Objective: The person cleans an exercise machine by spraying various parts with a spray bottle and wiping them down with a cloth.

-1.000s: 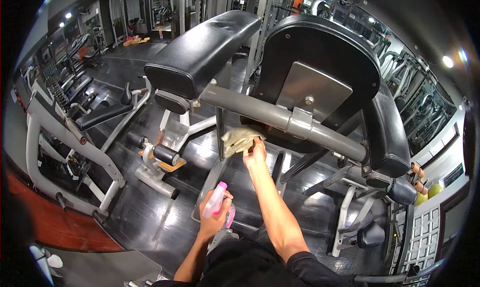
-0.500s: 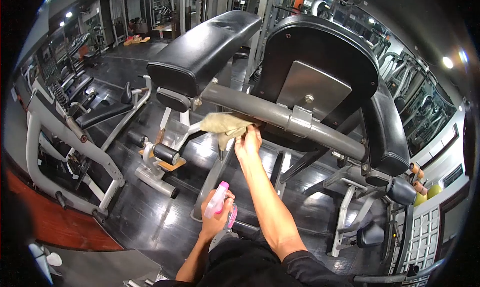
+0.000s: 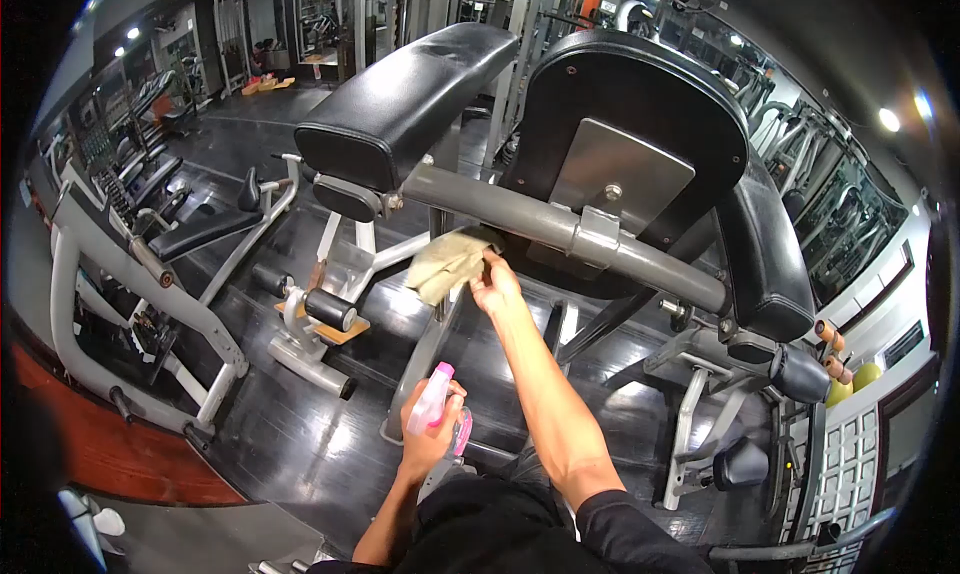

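A beige cloth (image 3: 446, 266) hangs from the fingers of my right hand (image 3: 494, 282), just under the grey metal crossbar (image 3: 500, 212) of a gym machine. Lower down, my left hand (image 3: 432, 429) is wrapped round a pink and clear spray bottle (image 3: 431, 399). Above the crossbar are a black padded armrest (image 3: 400, 104) on the left and the back of a black backrest (image 3: 640, 104) with a metal plate. A second black armrest pad (image 3: 765, 249) stands on the right.
A leg machine with black rollers (image 3: 331, 310) stands left of centre, with a grey-framed machine (image 3: 150, 294) farther left. Another machine with a black pad (image 3: 741, 466) is at lower right. Yellow balls (image 3: 866, 378) lie near the right wall.
My right hand and the cloth have moved slightly down and left, and the cloth has swung into a different fold. My left hand still holds the spray bottle in nearly the same place.
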The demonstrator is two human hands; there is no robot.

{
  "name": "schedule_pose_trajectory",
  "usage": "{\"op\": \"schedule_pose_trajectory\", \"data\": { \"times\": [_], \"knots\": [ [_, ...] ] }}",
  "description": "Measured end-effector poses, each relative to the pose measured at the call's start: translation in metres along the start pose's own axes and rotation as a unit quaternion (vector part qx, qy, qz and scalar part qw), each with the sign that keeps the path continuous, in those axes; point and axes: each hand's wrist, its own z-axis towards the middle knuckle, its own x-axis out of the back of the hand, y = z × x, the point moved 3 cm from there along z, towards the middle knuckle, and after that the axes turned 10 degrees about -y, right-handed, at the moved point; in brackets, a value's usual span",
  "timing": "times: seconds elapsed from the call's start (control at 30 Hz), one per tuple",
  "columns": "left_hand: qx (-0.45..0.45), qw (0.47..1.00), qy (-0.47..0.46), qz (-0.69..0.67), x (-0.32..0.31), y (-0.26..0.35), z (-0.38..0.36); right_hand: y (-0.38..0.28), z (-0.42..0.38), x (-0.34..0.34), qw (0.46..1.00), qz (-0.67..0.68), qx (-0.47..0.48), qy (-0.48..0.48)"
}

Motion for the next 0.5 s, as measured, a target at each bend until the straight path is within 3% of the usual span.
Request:
{"op": "schedule_pose_trajectory", "data": {
  "times": [0.3, 0.5],
  "knots": [
    [0.004, 1.0, -0.017, 0.01, -0.005, -0.003, 0.002, -0.014, -0.026, 0.015, 0.986, 0.065, 0.117, 0.101],
    [-0.01, 1.0, -0.023, -0.001, -0.005, -0.002, 0.001, -0.045, -0.043, 0.094, 0.96, 0.094, 0.232, 0.122]
  ]
}}
